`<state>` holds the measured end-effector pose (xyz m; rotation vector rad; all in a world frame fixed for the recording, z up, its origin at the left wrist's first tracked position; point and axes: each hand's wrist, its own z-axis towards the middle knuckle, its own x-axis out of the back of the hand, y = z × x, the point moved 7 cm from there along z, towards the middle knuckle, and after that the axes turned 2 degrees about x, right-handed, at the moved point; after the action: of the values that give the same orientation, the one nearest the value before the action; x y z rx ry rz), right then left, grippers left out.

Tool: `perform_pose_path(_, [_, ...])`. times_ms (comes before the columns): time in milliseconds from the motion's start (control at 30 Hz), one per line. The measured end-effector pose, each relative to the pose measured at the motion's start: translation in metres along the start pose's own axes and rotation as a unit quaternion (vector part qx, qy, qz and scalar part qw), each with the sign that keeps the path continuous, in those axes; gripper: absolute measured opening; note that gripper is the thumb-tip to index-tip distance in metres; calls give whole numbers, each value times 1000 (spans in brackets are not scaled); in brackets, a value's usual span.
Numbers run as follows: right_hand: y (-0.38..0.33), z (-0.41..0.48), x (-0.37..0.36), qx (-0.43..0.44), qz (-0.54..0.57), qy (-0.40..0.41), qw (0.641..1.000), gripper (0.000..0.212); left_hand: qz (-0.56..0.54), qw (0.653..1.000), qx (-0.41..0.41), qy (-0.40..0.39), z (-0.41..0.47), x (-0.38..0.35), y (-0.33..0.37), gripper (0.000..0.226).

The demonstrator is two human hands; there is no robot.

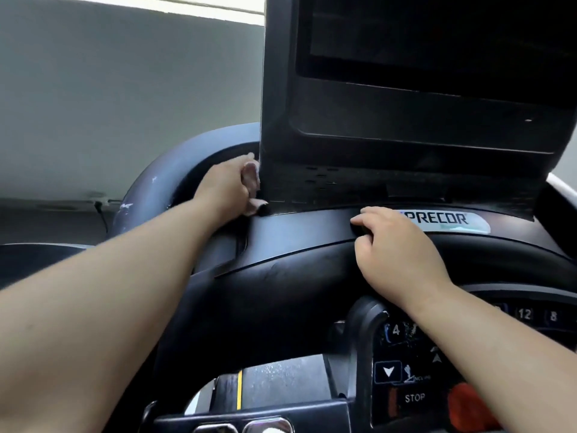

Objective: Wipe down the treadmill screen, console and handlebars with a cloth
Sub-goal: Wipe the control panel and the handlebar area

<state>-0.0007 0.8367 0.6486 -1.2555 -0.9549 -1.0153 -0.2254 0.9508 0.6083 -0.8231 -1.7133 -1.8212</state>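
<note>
The treadmill's dark screen (pixel 437 32) stands in a black housing (pixel 406 126) above the curved console (pixel 296 232). My left hand (pixel 221 185) reaches to the housing's lower left corner and grips a small pinkish cloth (pixel 251 175), pressed against that edge; part of the cloth and the fingers are hidden behind the housing. My right hand (pixel 393 245) rests on the console top beside the PRECOR label (pixel 449 221), fingers bent, fingertips on the ridge, holding nothing. A thick black handlebar (pixel 150 182) arcs behind my left hand.
A keypad (pixel 406 354) with numbers, arrows and a STOP button (pixel 414 398) sits at the lower right, with a red part (pixel 468 407) next to it. The treadmill belt (pixel 281 379) shows below. A grey wall (pixel 125 104) fills the left background.
</note>
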Motion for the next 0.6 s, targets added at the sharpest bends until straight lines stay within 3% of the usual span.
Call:
perform_pose_path(100, [2, -1, 1, -9, 9, 11, 1000, 34, 72, 995, -59, 35, 17, 4, 5, 28])
perform_pose_path(233, [6, 2, 0, -12, 16, 24, 1000, 30, 119, 991, 44, 33, 20, 0, 4, 20])
perform_pose_path(400, [7, 1, -2, -26, 32, 12, 999, 28, -28, 994, 107, -13, -38, -3, 7, 25])
perform_pose_path(500, [6, 1, -1, -21, 31, 9, 999, 28, -86, 996, 32, 6, -84, -22, 20, 37])
perform_pose_path(600, [6, 0, 1, -27, 43, 7, 999, 29, -1, 994, -92, 57, -126, -41, 38, 35])
